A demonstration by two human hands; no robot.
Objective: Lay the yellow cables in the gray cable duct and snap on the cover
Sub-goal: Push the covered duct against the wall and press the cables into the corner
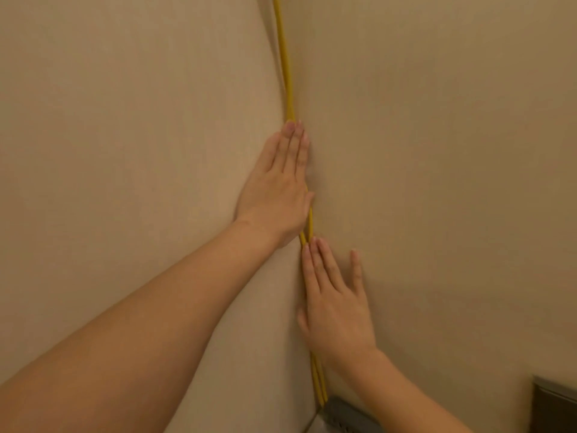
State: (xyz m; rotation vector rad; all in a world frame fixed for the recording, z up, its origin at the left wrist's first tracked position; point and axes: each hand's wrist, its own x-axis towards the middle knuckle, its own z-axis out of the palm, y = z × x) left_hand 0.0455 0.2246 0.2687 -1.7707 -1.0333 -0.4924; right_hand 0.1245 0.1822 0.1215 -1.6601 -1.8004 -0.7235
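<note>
Walls [125, 120]: two beige faces meeting in a corner.
Yellow cables [285, 73]: long axis upright, running down the corner to a gray piece [343, 414] at the bottom.
My left hand [274, 185]: upper, fingers straight and together, flat on the cables.
My right hand [337, 307]: just below, fingers straight, pressing the cables.

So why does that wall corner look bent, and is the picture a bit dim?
Head view: the bend comes from the wide-angle lens, which bows the yellow cables too; the light is warm and dim, darker toward the lower right; the left hand and right hand look slightly soft; no glare.
</note>
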